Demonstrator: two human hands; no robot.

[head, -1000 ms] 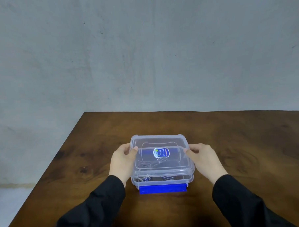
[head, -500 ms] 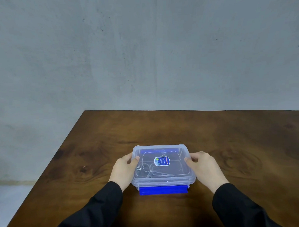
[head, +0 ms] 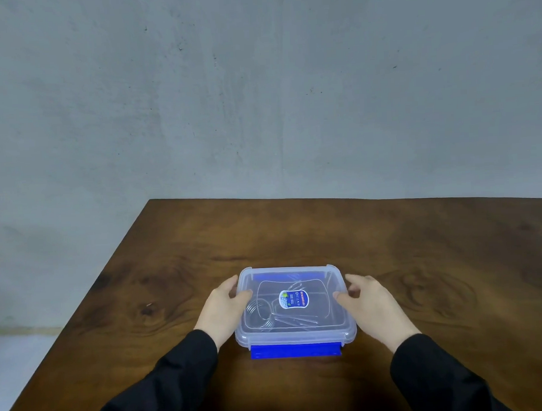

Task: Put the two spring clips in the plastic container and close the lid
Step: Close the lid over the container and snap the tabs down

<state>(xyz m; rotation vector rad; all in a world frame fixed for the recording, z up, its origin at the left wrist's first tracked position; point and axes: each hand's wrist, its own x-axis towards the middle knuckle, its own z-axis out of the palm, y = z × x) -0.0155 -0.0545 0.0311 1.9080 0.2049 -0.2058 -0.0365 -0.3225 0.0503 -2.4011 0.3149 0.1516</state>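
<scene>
So I am looking down at a dark wooden table [head: 173, 271], and the clear plastic container [head: 294, 307] sits on it squarely between my two hands. Its translucent lid [head: 297, 274] lies flat on top, covering the whole opening, with an oval printed sticker [head: 293, 299] near the middle. A blue latch flap [head: 296, 351] hangs along the near edge, on the side closest to my wrists; whether it is snapped down I cannot tell.

My left hand [head: 221, 310] is against the container's left side, thumb laid over the lid's edge and fingers curled round the wall, so it is grasping the box. My right hand [head: 372, 306] is at the right side, its thumb tip touching the lid's rim while the fingers are loosely spread and seem slightly off the wall.

Through the lid I make out the spring clips [head: 268, 315] lying on the container floor, nearer my left hand: a coil of wire and thin metal arms running toward my right. Both black sleeves [head: 178, 380] frame the near view.
</scene>
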